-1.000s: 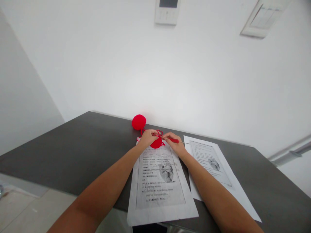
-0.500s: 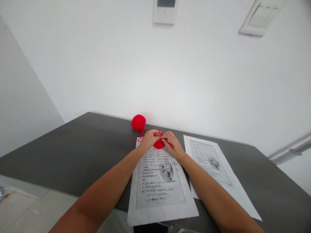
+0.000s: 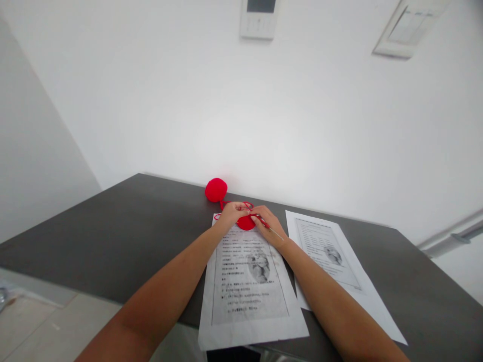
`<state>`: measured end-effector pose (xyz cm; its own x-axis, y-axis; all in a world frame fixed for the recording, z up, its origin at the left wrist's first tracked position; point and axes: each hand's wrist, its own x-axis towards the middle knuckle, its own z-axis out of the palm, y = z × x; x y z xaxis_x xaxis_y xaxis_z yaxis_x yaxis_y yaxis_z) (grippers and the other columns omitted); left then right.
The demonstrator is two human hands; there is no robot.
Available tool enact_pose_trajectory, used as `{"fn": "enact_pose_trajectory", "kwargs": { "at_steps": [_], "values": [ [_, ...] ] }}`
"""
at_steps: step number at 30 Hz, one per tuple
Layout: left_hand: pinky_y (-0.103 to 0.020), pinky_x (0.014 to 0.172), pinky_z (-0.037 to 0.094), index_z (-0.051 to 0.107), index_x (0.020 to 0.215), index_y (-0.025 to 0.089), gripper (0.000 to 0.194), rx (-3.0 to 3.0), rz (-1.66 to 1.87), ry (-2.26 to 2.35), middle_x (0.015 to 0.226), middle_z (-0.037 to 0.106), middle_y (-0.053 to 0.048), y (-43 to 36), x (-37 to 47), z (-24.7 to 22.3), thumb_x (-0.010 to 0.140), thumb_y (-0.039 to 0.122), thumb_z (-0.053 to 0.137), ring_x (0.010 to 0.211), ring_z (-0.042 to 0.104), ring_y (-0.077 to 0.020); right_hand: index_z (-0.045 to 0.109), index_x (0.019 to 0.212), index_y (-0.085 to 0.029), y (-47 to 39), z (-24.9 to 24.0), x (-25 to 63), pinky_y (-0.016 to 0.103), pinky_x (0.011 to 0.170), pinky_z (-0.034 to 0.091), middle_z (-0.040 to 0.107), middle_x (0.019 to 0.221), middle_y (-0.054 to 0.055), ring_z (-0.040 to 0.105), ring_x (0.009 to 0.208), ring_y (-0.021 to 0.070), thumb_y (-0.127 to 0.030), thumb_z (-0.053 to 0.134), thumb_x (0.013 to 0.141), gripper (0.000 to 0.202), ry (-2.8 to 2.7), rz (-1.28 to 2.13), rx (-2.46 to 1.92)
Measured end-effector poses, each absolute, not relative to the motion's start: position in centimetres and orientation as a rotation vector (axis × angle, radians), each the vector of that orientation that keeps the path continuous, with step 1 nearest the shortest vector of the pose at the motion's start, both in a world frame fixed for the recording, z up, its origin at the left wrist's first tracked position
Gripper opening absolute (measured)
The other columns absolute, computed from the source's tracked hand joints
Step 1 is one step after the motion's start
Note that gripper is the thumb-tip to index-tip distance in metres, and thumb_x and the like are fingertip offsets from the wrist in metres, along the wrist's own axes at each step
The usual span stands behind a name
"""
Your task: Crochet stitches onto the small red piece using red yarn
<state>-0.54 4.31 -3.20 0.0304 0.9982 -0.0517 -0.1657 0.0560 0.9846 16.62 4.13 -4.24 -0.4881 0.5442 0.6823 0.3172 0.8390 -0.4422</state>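
Observation:
A round red yarn piece [image 3: 246, 222] is between my two hands, over the top of a printed sheet [image 3: 249, 296]. My left hand [image 3: 232, 213] pinches its upper left side. My right hand [image 3: 265, 217] is closed around a crochet hook [image 3: 268, 226] with a red handle; its thin metal end points toward my wrist. The hook's other end is at the yarn piece. Red strands loop behind my fingers and run to a red yarn ball [image 3: 216, 190] near the wall.
A second printed sheet [image 3: 332, 251] lies on the dark table [image 3: 151, 221] at the right. The table's back edge meets a white wall with an intercom panel [image 3: 259, 20] and a switch plate [image 3: 409, 27].
My fingers have shifted very slightly around the red yarn piece, which shows a little more to the left. The camera view has moved a touch.

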Motion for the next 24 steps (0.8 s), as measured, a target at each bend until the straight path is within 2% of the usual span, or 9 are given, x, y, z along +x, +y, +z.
{"fn": "enact_pose_trajectory", "kwargs": {
  "at_steps": [8,15,20,24],
  "values": [
    [-0.029,0.075,0.050,0.073,0.080,0.012,0.024,0.903,1.189,0.969,0.069,0.073,-0.004,3.97,-0.66,-3.45,0.059,0.019,0.083,0.066,0.066,-0.0155,0.060,0.104,-0.025,4.18,-4.11,16.56,0.038,0.089,0.053,0.066,0.102,0.009,0.064,0.099,0.0205,-0.025,0.048,0.096,0.014,-2.114,0.321,-0.585],
    [-0.027,0.066,0.051,0.073,0.081,0.005,0.019,0.799,1.091,0.845,0.071,0.073,-0.010,3.49,-0.96,-2.70,0.062,0.009,0.076,0.062,0.066,-0.0156,0.058,0.107,-0.024,4.13,-4.12,16.58,0.035,0.087,0.055,0.064,0.105,0.010,0.064,0.100,0.0192,-0.023,0.046,0.098,0.015,-2.180,0.148,-0.520],
    [-0.026,0.061,0.050,0.071,0.073,0.006,0.010,0.733,1.099,0.814,0.065,0.070,-0.008,3.67,-1.00,-2.76,0.064,0.004,0.071,0.058,0.064,-0.0147,0.056,0.111,-0.022,4.10,-4.32,16.48,0.036,0.086,0.057,0.061,0.110,0.011,0.063,0.101,0.0206,-0.022,0.044,0.098,0.018,-2.252,-0.058,-0.565],
    [-0.026,0.062,0.051,0.072,0.077,0.006,0.014,0.713,1.144,0.816,0.066,0.070,-0.009,3.85,-0.82,-3.03,0.064,0.002,0.069,0.062,0.066,-0.0164,0.056,0.112,-0.021,3.98,-4.34,16.30,0.038,0.085,0.057,0.062,0.110,0.013,0.062,0.101,0.0227,-0.021,0.044,0.098,0.018,-2.275,-0.162,-0.636]
  ]
}}
